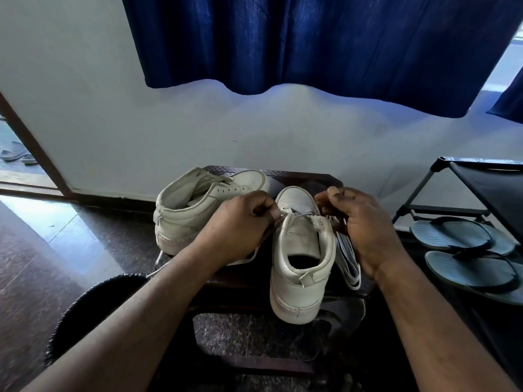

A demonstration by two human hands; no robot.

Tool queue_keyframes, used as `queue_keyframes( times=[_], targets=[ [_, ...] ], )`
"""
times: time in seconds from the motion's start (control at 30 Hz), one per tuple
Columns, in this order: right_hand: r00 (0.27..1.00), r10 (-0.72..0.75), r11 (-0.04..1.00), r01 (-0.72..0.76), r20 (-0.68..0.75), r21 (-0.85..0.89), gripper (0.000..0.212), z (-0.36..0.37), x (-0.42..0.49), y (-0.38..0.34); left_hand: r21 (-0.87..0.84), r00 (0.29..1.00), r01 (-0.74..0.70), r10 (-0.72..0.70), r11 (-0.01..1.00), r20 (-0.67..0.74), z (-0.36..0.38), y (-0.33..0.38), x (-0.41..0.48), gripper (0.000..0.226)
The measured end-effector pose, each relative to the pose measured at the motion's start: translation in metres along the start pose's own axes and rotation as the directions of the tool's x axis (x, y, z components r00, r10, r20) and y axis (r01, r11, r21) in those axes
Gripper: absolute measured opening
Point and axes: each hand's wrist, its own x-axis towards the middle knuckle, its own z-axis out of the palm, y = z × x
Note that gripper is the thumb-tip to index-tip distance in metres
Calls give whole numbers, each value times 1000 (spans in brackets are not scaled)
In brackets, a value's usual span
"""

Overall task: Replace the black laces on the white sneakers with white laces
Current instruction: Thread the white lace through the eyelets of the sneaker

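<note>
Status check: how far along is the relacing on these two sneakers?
Done: no black lace shows on either shoe. In hand: the left hand and right hand each pinch a white lace crossing the front eyelets of the near sneaker, so threading has only begun there. Left: the rest of that shoe, then the far sneaker, lying on its side with bare eyelets.

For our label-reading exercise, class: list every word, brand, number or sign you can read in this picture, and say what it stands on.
None: no text is readable.
Far sneaker: tiny dark mark by its collar, too small to read.
Near sneaker, white lace, flip-flops: no lettering shows.
</note>
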Motion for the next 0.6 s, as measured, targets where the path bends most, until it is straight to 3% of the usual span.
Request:
queue_keyframes(
  times=[0.13, 0.23, 0.37, 0.47, 0.6],
  targets=[
    [993, -15, 996, 25, 118, -82, 25, -1, -5, 0, 6, 1000, -10, 10, 1000, 14, 3, 1, -1, 13],
    [975, -73, 965, 122, 209, -231, 26, 4, -9, -3, 30, 1000, 6, -6, 1000, 14, 3, 2, -1, 13],
    [964, -189, 803, 261, 186, -535, 7, 9, -13, -5, 145, 997, -82, 82, 986, 3, 1, 7, -2, 7],
    [954, -244, 742, 299, 174, -600, 13, 12, -16, -7, 231, 984, -166, 175, 959, -21, 0, 9, -4, 9],
    [949, -290, 703, 300, 125, -645, 17, 16, -19, -9, 268, 980, -193, 196, 944, 17, -2, 10, -4, 24]
  ],
)
